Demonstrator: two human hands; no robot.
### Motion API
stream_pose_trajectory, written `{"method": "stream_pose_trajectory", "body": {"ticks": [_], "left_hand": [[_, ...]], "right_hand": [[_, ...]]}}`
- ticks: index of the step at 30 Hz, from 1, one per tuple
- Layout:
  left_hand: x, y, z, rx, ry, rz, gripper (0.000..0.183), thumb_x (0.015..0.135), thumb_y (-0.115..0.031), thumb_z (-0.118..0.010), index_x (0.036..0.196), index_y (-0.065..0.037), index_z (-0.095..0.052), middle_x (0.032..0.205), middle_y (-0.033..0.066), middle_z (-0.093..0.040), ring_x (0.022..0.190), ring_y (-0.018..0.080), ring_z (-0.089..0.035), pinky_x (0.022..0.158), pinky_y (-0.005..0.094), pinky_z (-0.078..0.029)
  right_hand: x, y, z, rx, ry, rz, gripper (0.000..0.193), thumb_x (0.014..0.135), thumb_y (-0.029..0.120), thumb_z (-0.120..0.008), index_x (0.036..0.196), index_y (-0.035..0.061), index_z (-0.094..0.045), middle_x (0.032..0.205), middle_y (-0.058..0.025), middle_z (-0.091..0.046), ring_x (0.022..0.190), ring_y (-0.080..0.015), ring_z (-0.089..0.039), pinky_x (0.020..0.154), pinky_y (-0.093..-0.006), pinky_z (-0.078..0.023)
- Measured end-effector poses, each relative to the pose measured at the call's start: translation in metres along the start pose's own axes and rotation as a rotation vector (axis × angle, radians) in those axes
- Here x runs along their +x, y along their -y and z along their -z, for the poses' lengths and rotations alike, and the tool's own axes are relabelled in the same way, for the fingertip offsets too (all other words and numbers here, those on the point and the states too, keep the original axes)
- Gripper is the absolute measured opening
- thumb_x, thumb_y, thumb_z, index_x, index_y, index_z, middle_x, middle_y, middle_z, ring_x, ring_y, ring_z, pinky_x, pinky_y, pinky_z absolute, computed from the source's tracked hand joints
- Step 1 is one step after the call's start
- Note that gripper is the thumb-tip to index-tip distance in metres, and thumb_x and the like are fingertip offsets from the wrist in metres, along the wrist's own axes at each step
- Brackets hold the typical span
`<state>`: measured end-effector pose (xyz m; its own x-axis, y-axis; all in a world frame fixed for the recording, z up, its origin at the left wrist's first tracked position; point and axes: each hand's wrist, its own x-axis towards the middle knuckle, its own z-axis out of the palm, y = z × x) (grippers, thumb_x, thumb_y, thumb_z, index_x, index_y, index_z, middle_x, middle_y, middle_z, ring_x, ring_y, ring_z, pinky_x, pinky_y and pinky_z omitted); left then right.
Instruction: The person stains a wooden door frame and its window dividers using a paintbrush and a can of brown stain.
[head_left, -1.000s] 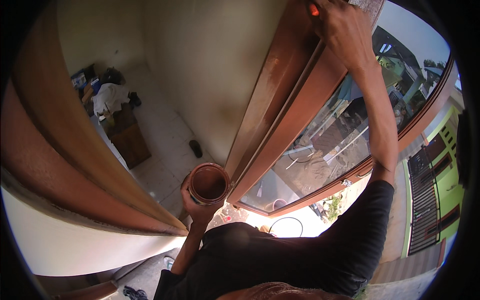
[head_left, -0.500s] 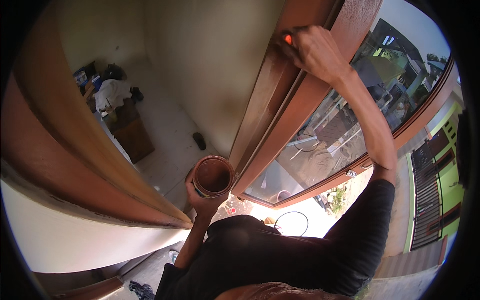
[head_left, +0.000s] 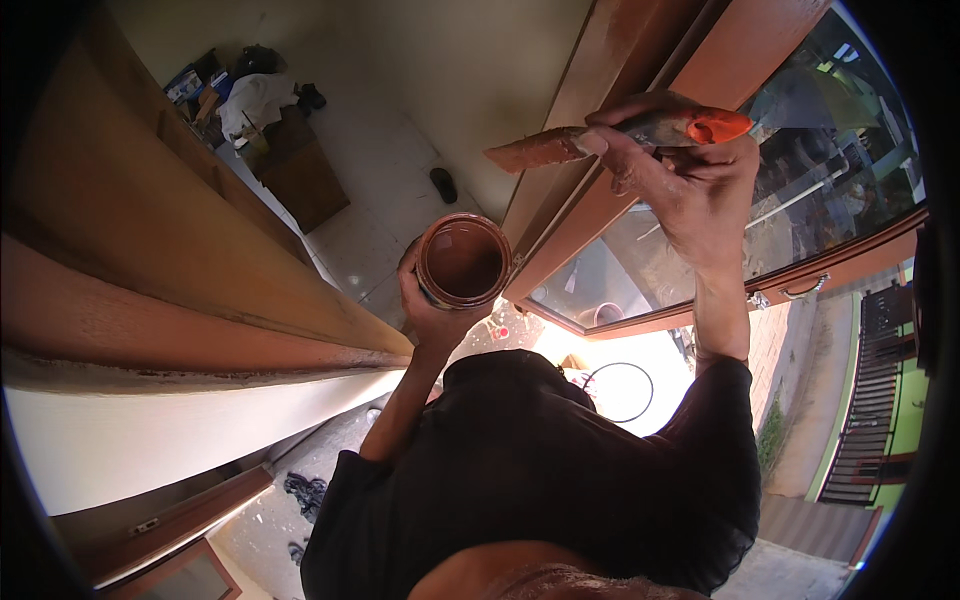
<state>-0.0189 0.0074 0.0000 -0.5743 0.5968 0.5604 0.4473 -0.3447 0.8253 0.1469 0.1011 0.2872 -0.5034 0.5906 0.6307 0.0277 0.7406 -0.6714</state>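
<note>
My left hand (head_left: 428, 310) grips an open paint can (head_left: 428, 270) from its near left side; brown-red paint coats the inside. Above and to the right, my right hand (head_left: 700, 195) is closed on a paintbrush (head_left: 650, 128) with an orange-red handle end. Its paint-coated bristles point left, toward the edge of the wooden frame (head_left: 625, 60). Reddish brown colour covers parts of that frame, with paler stretches lower down. Beside it stands a glazed window sash (head_left: 735, 55) in a reddish brown wooden border, swung outward behind my right hand.
A curved-looking wooden frame (head_left: 150, 270) runs along the left above a white wall (head_left: 200, 430). Inside the room are a wooden box (head_left: 300, 170), a white cloth (head_left: 255, 100) and a dark sandal (head_left: 443, 184). Outside stands a dark railing (head_left: 865, 400).
My right hand has come down and away from the upper frame, bringing the brush into full view with bristles leftward. The can and my left hand appear farther right and higher as the view shifts.
</note>
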Motion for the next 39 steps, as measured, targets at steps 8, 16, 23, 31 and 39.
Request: {"method": "stream_pose_trajectory", "body": {"ticks": [8,16,23,31,39], "left_hand": [[0.005,-0.006,-0.003,-0.097,-0.024,-0.063,0.107,0.054,-0.022,-0.101,0.140,-0.001,-0.041,0.135,0.0166,-0.053,0.124,0.0275,-0.058,0.105,0.0396,-0.048],[0.006,-0.008,-0.002,-0.018,-0.033,-0.059,0.109,0.052,-0.025,-0.103,0.139,-0.002,-0.042,0.134,0.0166,-0.054,0.122,0.0271,-0.060,0.103,0.0394,-0.050],[0.007,-0.004,-0.008,-0.116,-0.057,-0.048,0.109,0.052,-0.026,-0.103,0.139,-0.001,-0.042,0.133,0.0167,-0.055,0.120,0.0271,-0.062,0.101,0.0387,-0.051],[0.009,-0.014,-0.008,-0.141,-0.035,-0.046,0.105,0.056,-0.021,-0.101,0.139,-0.001,-0.041,0.134,0.0169,-0.056,0.119,0.0248,-0.061,0.102,0.0381,-0.050],[0.012,-0.014,-0.013,-0.080,0.014,0.010,0.103,0.058,-0.022,-0.101,0.139,-0.001,-0.040,0.132,0.0140,-0.057,0.118,0.0227,-0.062,0.101,0.0367,-0.051]], "right_hand": [[-0.052,-0.060,-0.052,-0.068,0.308,-0.046,0.019,0.088,0.013,-0.079,0.095,-0.0038,-0.074,0.073,-0.0165,-0.071,0.056,-0.0164,-0.067,0.051,-0.0284,-0.051],[-0.064,-0.081,-0.067,-0.091,0.354,-0.136,0.023,0.087,0.019,-0.079,0.094,-0.0020,-0.074,0.069,-0.0181,-0.067,0.054,-0.0297,-0.065,0.052,-0.0360,-0.052],[-0.063,-0.087,-0.068,-0.109,0.364,-0.161,0.022,0.085,0.019,-0.079,0.090,-0.0017,-0.073,0.067,-0.0195,-0.065,0.054,-0.0329,-0.063,0.051,-0.0383,-0.050],[-0.050,-0.065,-0.047,-0.292,0.321,0.077,0.013,0.089,0.012,-0.074,0.091,0.0001,-0.069,0.068,-0.0103,-0.066,0.056,-0.0221,-0.067,0.050,-0.0332,-0.051],[-0.058,-0.051,-0.044,-0.254,0.451,0.306,0.015,0.083,0.014,-0.078,0.092,0.0042,-0.070,0.070,-0.0085,-0.064,0.054,-0.0260,-0.062,0.048,-0.0340,-0.046]]}}
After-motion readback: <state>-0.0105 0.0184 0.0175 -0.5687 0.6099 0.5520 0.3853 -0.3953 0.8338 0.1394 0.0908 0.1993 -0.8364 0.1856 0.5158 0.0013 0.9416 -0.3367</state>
